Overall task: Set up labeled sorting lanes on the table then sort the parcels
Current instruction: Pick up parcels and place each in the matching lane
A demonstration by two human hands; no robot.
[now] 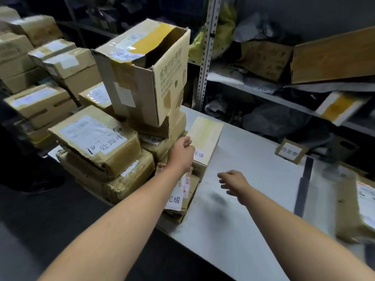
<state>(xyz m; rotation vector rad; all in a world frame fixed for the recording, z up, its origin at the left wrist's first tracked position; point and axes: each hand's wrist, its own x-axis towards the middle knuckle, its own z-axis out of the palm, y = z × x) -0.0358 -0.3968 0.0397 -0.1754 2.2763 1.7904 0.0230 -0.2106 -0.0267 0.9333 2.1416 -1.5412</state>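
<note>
A white table (253,159) carries cardboard parcels. My left hand (182,151) rests with curled fingers against the near left edge of a small pale box (207,136) that bears a white label; whether it grips the box I cannot tell. Below my left wrist lies a flat parcel (178,199) with a similar label. My right hand (233,182) hovers over the bare table with fingers spread and nothing in it. A small cardboard sign (290,152) with handwritten characters stands at the table's far side. A black tape strip (304,187) runs across the table on the right.
A tall stack of boxes fills the table's left part, topped by an open carton (142,72) tilted to the right. A labeled parcel (95,138) lies at front left. Another parcel (359,209) sits at the right edge. Metal shelves (284,88) with bags and boxes stand behind.
</note>
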